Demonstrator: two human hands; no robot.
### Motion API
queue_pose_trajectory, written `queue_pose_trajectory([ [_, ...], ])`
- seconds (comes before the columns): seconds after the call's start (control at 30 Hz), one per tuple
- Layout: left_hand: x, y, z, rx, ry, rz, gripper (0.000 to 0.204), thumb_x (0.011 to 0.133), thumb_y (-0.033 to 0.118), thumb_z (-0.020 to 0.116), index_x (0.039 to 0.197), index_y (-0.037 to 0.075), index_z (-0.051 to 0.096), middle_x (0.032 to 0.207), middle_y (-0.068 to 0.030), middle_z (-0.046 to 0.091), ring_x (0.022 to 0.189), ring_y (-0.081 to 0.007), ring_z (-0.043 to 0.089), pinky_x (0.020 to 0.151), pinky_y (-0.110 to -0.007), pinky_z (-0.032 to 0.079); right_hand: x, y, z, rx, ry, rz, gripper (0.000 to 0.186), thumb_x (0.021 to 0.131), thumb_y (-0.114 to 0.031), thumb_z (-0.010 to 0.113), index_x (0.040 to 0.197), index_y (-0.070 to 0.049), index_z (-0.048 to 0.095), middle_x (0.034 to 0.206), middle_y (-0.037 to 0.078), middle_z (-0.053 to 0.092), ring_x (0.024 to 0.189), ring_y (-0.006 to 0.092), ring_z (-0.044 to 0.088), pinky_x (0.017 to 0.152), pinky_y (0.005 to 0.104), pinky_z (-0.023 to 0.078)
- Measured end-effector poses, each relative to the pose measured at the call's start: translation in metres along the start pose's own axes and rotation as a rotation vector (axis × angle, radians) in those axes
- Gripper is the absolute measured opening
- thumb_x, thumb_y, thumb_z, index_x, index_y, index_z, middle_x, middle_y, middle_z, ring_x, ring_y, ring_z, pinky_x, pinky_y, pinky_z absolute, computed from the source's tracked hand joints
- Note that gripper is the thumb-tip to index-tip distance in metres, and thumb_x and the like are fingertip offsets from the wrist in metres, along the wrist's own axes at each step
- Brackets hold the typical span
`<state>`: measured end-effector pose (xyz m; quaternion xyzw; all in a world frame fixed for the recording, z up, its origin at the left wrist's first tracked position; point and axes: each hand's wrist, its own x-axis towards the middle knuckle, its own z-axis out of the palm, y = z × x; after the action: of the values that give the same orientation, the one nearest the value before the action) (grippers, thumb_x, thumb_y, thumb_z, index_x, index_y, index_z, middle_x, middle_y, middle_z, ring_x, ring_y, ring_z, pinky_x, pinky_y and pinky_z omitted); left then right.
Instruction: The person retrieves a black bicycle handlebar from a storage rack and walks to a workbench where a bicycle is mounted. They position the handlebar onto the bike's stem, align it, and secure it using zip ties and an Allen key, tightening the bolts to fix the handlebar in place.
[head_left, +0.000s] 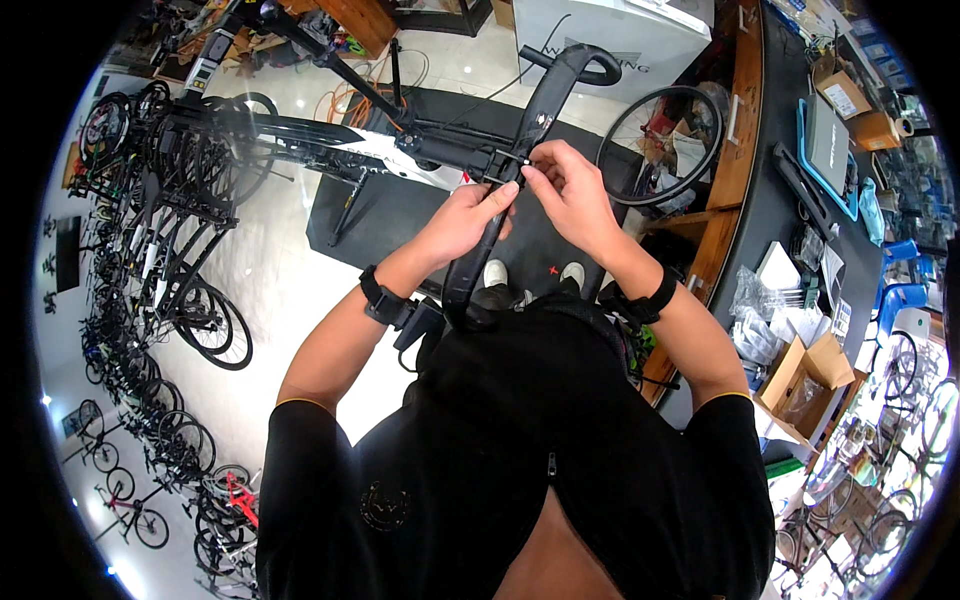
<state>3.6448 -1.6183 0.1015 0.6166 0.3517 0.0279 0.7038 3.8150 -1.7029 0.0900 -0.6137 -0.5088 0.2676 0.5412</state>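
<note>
A black drop handlebar [545, 105] runs from the far right toward my body, joined to a black stem [445, 152] on a white and black bike frame [350, 146]. My left hand [468, 222] is closed round the bar just on the near side of the stem, its thumb lying on top. My right hand [577, 198] is beside it, thumb and fingertips pinched together close to the stem's end. A small dark piece shows at those fingertips, too small to name. Both wrists wear black straps.
A black mat [340, 215] lies under the bike. A loose wheel [662, 145] leans against the workbench [735, 320] on the right, which holds an open carton [805, 385] and plastic bags. Many bikes [165, 330] stand along the left. A large white box [620, 45] is at the back.
</note>
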Motion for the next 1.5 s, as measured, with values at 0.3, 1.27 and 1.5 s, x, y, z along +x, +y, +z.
queue_pose_trajectory([
  [0.3, 0.001, 0.000, -0.001, -0.036, 0.034, -0.020, 0.052, 0.097, 0.052, 0.052, 0.086, 0.002, 0.059, 0.067, -0.0027, 0.059, 0.060, -0.0084, 0.051, 0.058, -0.024, 0.041, 0.004, 0.004, 0.002, -0.036, 0.016, -0.044, 0.010, 0.089, -0.004, 0.066, 0.094, 0.002, 0.059, 0.080, 0.006, 0.060, 0.069, 0.0095, 0.058, 0.061, 0.0251, 0.048],
  [1.27, -0.001, -0.006, 0.002, -0.103, 0.067, 0.000, 0.050, 0.098, 0.050, 0.052, 0.084, 0.003, 0.059, 0.066, -0.0035, 0.058, 0.059, -0.0088, 0.051, 0.058, -0.024, 0.040, 0.014, -0.001, -0.007, -0.187, -0.080, -0.169, 0.012, 0.087, -0.002, 0.065, 0.096, 0.001, 0.058, 0.084, 0.014, 0.060, 0.074, 0.0279, 0.063, 0.065, 0.0351, 0.050],
  [1.5, -0.003, -0.004, 0.002, -0.110, 0.071, 0.002, 0.049, 0.098, 0.050, 0.052, 0.085, 0.003, 0.059, 0.065, -0.0033, 0.058, 0.059, -0.0086, 0.050, 0.057, -0.024, 0.040, 0.011, -0.001, -0.004, -0.252, -0.053, -0.217, 0.012, 0.087, -0.003, 0.065, 0.096, 0.002, 0.057, 0.086, 0.017, 0.060, 0.078, 0.0330, 0.062, 0.068, 0.0378, 0.050],
])
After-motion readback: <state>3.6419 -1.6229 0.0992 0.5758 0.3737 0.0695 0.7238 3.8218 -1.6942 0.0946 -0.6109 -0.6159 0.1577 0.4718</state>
